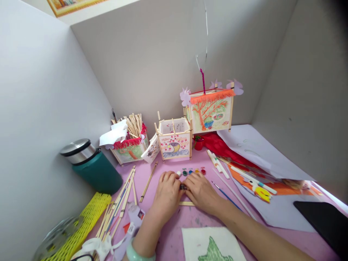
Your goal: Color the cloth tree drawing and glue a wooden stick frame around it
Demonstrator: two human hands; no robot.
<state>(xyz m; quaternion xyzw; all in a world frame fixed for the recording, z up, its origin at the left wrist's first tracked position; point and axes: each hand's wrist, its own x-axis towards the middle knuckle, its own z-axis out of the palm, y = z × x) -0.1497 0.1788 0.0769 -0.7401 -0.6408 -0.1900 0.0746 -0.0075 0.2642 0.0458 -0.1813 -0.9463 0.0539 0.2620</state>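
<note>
My left hand (169,190), with a pale green bangle on its wrist, and my right hand (200,190) meet over the middle of the pink table. Both are closed, fingertips curled around a small dark object (183,187) whose kind I cannot make out. Just beyond the fingers is a row of small paint pots in several colours, among them a red pot (203,172) and a green pot (185,173). Partly hidden under the hands lies a pale wooden stick (187,203). Nearer to me is a white sheet (190,237) with a green star drawing.
At the back stand a stick-framed lantern (174,145), a hanging lantern (210,114) and a box of sticks (130,152). A green bottle (98,172) and stick bundles (123,199) are at left. Markers (221,166), a paintbrush (227,195) and yellow scissors (262,194) lie right.
</note>
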